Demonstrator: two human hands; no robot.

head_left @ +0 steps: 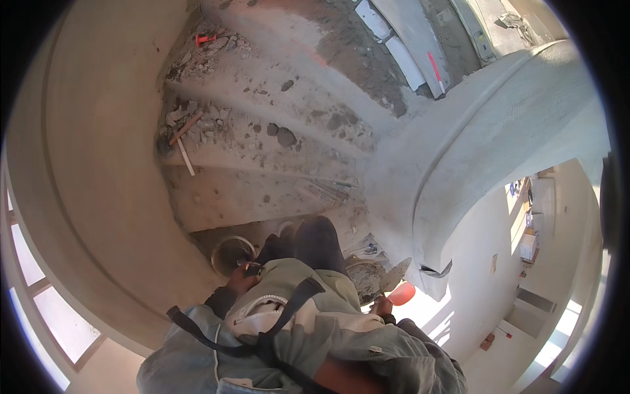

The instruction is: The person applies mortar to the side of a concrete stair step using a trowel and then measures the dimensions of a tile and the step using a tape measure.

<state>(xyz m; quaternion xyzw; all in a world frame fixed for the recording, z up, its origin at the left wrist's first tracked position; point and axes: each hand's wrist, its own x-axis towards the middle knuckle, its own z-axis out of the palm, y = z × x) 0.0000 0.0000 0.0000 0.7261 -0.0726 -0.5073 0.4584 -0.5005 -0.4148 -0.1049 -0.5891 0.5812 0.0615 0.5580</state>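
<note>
My right hand point(380, 306) is closed low on the right, gripping a trowel whose pointed grey blade point(398, 272) stands up beside a round container of grey mortar point(365, 278). A smooth red rounded thing point(402, 293) shows just past that hand; its kind is unclear. On the left, my left hand point(243, 280) is closed in front of my body, with a small thing at its fingers that I cannot make out. Just beyond it is a round bucket point(232, 253) with a pale rim and dark inside.
Dusty curved steps point(262, 141) rise ahead between a tall wall point(111, 131) and a low parapet point(446, 144). Rubble, a wooden-handled tool point(186, 128), a white stick point(186, 157) and a red tool point(205, 40) lie along the left. Right of the parapet lies a lower floor point(482, 289).
</note>
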